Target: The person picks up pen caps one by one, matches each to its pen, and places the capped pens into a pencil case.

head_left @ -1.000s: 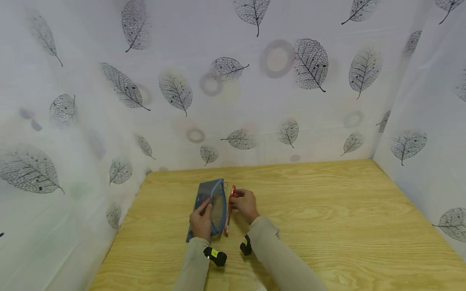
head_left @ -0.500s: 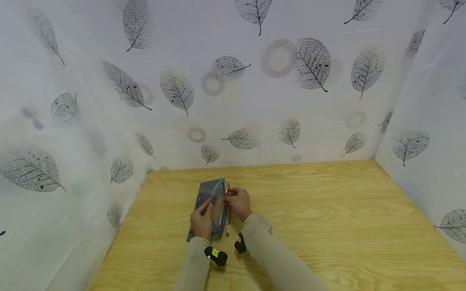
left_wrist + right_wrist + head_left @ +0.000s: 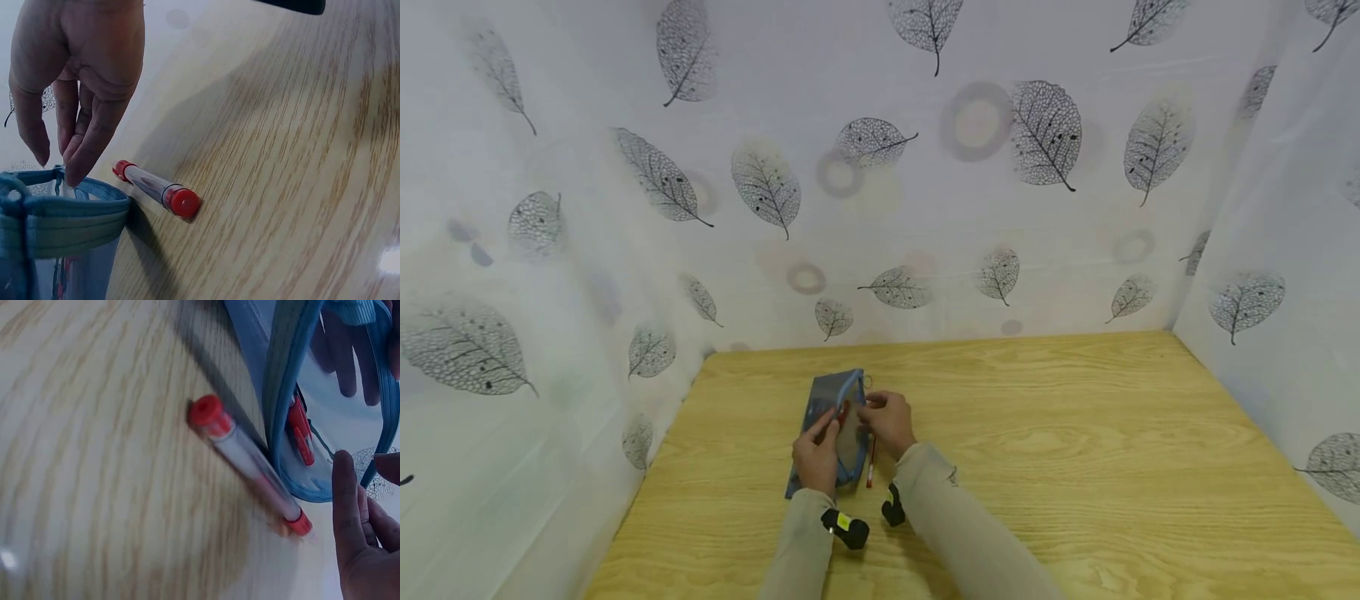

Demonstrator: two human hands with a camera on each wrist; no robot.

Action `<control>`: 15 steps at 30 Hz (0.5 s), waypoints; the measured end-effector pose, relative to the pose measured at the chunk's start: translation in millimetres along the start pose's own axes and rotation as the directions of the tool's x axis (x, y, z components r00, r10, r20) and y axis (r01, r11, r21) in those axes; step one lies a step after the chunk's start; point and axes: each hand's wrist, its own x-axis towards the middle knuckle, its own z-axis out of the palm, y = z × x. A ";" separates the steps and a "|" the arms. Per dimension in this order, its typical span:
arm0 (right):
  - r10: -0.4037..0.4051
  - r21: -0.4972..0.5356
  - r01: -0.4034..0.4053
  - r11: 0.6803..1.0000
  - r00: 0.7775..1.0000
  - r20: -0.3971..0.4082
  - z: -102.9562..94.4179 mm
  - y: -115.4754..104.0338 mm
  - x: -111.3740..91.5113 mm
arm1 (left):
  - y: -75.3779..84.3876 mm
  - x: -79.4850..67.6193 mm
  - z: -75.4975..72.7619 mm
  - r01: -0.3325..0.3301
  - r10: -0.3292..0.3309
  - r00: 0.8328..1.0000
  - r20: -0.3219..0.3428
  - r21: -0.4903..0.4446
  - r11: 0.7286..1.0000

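A blue zippered mesh pencil pouch point(image 3: 826, 393) lies on the table with its mouth spread. My left hand point(image 3: 815, 460) grips the pouch near the zip; in the right wrist view its fingers point(image 3: 351, 359) show through the mesh. Over the opening is my right hand point(image 3: 889, 423), thumb and fingers apart at the rim, with nothing seen between them. Inside the pouch sits a pen with a red cap point(image 3: 301, 432). Another pen, clear-barrelled with red ends point(image 3: 153, 186), rests on the table just right of the pouch, partly behind the right hand in the head view.
The wood-grain table point(image 3: 1075, 450) stretches to the right and front. A white leaf-patterned sheet point(image 3: 925, 208) walls off its back and sides. A small metal ring point(image 3: 868, 381) hangs at the pouch's far end. Each wrist wears a black camera point(image 3: 846, 528).
My right hand has moved left to the pouch, carrying a red pen from the table into it, and has let go. The second pen stays on the table. My left hand has kept its place.
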 end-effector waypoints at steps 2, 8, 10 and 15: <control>0.001 -0.019 -0.001 1.000 1.000 -0.007 -1.7 1.3 0.7 | 0.0 0.1 0.0 0.002 -0.002 1.000 -0.002 0.004 1.000; 0.012 -0.061 -0.013 0.998 1.000 -0.026 -7.3 4.9 1.9 | 0.7 -0.5 0.2 0.012 -0.012 1.000 -0.003 -0.005 1.000; 0.014 -0.053 -0.015 0.998 0.999 -0.032 -9.1 5.9 1.6 | 1.0 -0.7 0.4 0.017 -0.017 1.000 -0.002 -0.010 1.000; -0.009 -0.120 -0.001 0.993 0.996 -0.084 -13.5 9.5 1.5 | 1.3 -0.8 0.4 0.007 -0.007 1.000 -0.007 -0.006 1.000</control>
